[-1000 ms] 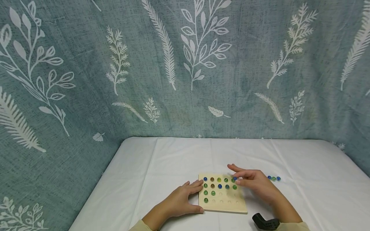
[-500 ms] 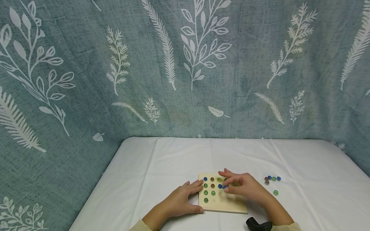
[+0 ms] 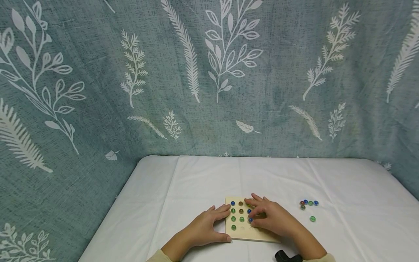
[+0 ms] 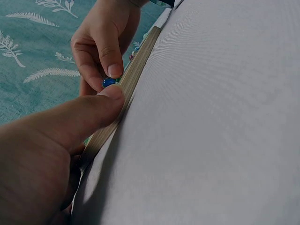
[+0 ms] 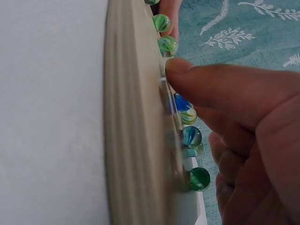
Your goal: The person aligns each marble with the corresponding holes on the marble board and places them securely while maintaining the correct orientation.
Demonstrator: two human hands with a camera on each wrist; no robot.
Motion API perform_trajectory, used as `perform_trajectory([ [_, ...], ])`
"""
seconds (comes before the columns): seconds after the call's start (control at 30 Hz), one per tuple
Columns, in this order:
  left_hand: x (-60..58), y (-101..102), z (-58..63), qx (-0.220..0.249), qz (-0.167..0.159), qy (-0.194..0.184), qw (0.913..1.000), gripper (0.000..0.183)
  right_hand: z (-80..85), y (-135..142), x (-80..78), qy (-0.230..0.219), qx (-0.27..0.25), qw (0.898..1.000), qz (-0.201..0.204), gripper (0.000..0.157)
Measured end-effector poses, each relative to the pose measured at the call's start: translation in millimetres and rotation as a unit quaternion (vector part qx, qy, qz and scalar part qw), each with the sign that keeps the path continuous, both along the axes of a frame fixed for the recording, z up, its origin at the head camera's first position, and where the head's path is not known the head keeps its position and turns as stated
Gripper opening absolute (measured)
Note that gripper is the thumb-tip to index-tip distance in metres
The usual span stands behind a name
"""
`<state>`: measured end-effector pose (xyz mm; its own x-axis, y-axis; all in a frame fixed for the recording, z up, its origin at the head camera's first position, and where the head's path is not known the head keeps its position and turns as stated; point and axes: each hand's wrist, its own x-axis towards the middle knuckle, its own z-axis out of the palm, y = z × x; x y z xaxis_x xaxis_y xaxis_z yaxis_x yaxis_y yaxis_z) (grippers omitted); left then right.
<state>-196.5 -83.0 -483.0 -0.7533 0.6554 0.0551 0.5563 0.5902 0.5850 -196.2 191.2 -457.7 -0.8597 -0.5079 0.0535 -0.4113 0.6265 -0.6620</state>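
Note:
A pale wooden board [image 3: 262, 235] lies on the white-covered table, with rows of glass marbles in its hollows. My left hand [image 3: 204, 227] rests spread along its left side, the thumb at the near left corner and the fingertips on the left margin. Over the third row, my right hand [image 3: 273, 216] pinches a blue marble [image 3: 250, 220] between thumb and index finger. The left wrist view also has this blue marble [image 4: 108, 82] at the right hand's fingertips. A green marble [image 3: 242, 219] sits just left of it. The right hand covers the board's right part.
To the right of the board lie loose marbles: a small cluster with a blue marble [image 3: 316, 203] and a brown-red one, plus a single green marble [image 3: 312, 219] nearer. A black device [image 3: 288, 257] sits at the right wrist. A patterned curtain [image 3: 209, 127] hangs behind the table.
My right hand has moved left and nearer with the blue marble, from the board's far right corner to the third row. Loose marbles it hid at the right now show. The left hand stays put.

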Motion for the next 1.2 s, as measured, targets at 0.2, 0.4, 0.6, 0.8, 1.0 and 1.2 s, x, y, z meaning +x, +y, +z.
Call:
perform_trajectory([
  [0.2,-0.3,-0.4,-1.0,-0.001,-0.002,0.006,1.0000,0.085,-0.8,-1.1,0.1,0.009,0.006,1.000,-0.001,0.012],
  [0.4,0.4,0.1,0.0,-0.003,-0.002,0.007,1.0000,0.085,-2.2,-1.4,-0.9,0.000,0.006,1.000,-0.006,0.013],
  [0.6,0.3,0.1,-0.4,-0.001,-0.002,0.005,1.0000,0.085,-2.5,-1.6,-1.1,-0.006,0.008,1.000,-0.010,0.014],
  [0.8,-0.1,-0.1,-0.1,-0.002,-0.001,0.003,1.0000,0.085,-1.6,-1.6,-0.7,-0.002,0.001,1.000,-0.005,0.016],
  [1.0,0.6,0.0,-0.1,-0.001,-0.001,0.005,1.0000,0.085,-0.3,-0.9,0.0,-0.002,-0.001,1.000,-0.003,0.017],
  [1.2,-0.7,0.7,-0.9,0.001,-0.002,0.004,1.0000,0.085,3.2,4.0,0.1,-0.007,-0.032,0.999,-0.014,0.020],
])
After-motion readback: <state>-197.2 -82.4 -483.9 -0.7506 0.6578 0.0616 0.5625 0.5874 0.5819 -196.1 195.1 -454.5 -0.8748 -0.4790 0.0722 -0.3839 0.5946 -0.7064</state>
